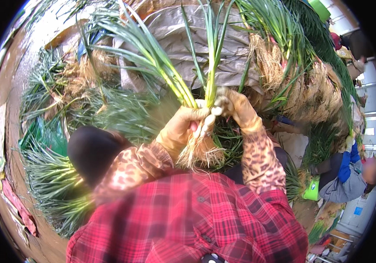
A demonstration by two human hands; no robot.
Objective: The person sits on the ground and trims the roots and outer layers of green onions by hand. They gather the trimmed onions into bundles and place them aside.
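A small bunch of green garlic (171, 79) fans upward in two groups of leaves, with white bulbs (210, 120) and a tuft of pale roots (201, 151) hanging below. My left hand (183, 121), in a yellowish glove, grips the stems just above the roots. At the other side of the bulbs, my right hand (237, 107), gloved alike, has its fingers closed around the stem bases. Its fingertips are partly hidden behind the stalks. Both hands meet in front of my chest, over loose green leaves (229, 141).
A grey cloth sheet (204, 39) covers the ground ahead. Rooted stalks are heaped at right (312, 85) and left (82, 69). Bundled stalks (56, 184) lie beside my dark knee (92, 154). At far right, a person (345, 180) sits near a bright green stool (312, 190).
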